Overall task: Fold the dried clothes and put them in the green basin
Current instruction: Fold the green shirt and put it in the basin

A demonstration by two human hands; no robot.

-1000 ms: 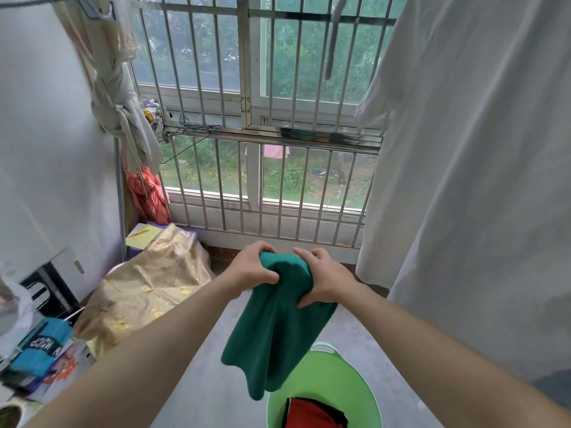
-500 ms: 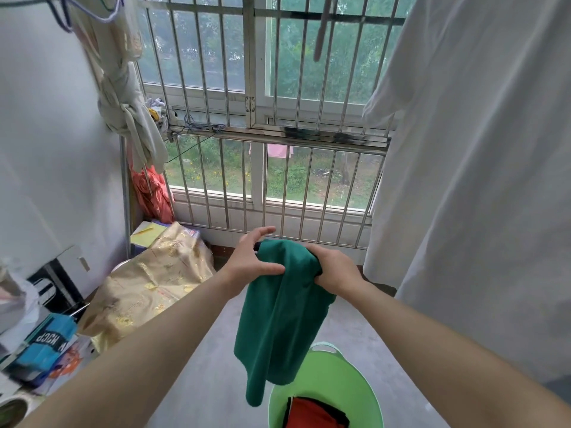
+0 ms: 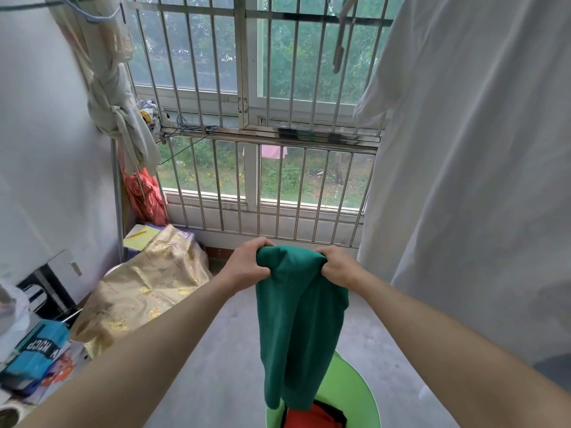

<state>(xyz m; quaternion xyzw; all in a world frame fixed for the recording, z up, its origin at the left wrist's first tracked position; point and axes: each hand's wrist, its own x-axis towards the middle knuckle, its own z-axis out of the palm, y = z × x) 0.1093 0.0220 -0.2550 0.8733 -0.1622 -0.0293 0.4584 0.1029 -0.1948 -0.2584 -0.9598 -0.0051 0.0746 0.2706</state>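
Observation:
A dark green cloth hangs folded over, held up in front of me at its top edge. My left hand grips its top left corner and my right hand grips its top right, both with fingers curled into the fabric. Its lower end dangles just above the green basin on the floor at the bottom of the view. Inside the basin lies a folded red garment with black trim.
A large white garment hangs on the right. The barred window is ahead. A gold fabric-covered heap, boxes and a blue pack crowd the left floor. Knotted cloths hang at the left wall. Grey concrete floor lies between.
Both hands have closed their grip on the cloth's top and spread slightly apart. The cloth now hangs lower over the basin, and the view has tilted down and shifted.

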